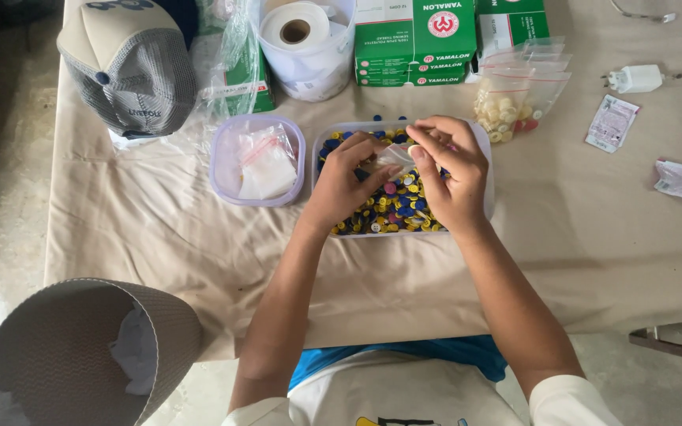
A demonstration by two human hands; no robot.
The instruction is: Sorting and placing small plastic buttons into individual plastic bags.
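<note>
Head camera looks down: left hand (346, 180) and right hand (447, 170) both pinch a small clear bag (395, 155) between closed fingertips, above a tub of coloured buttons (483, 146) on the cloth-covered desk (159, 229).

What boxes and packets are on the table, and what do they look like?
Green boxes: top middle, stacked, green and white with a red round mark.
Button bags: right of the boxes, clear with red strips, cream buttons inside.
Sachets: far right, small, flat, white and pink.
Small bag: clear, between left hand and right hand.
</note>
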